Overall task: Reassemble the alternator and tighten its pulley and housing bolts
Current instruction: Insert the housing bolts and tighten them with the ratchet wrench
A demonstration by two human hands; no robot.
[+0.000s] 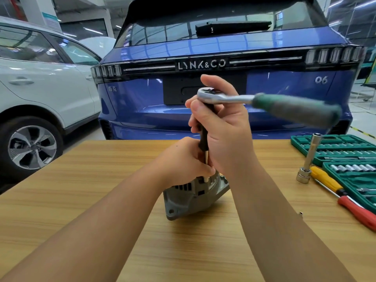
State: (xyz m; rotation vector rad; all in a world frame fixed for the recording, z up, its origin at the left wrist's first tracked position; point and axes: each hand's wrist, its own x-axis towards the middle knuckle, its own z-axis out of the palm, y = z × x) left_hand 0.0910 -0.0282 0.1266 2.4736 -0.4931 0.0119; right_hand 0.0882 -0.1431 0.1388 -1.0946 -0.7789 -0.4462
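The alternator (191, 197) sits on the wooden table (81, 200), near the middle of its far half, tilted so that one mounting ear with a bolt hole faces the camera. The left hand (183, 161) rests on top of the housing, fingers curled over its upper edge and gripping it. The right hand (221, 131) is wrapped around the black upright extension bar (203, 137), thumb and fingers closed on it just below the ratchet head. The bar's bright lower end meets the housing between the two hands; the fastener under it is hidden. The ratchet wrench (230, 97) sits on top of the bar, its green handle (295, 108) pointing to the right and blurred. To the right on the table lies an open green socket set case (337, 147), with a long socket and extension (309, 159) leaning against its near edge. Beside the case lie a yellow-handled screwdriver (323, 180) and a red-handled screwdriver (358, 212). Beyond the table stand a blue car (223, 53) seen from the rear and a white car (40, 78) to the left.
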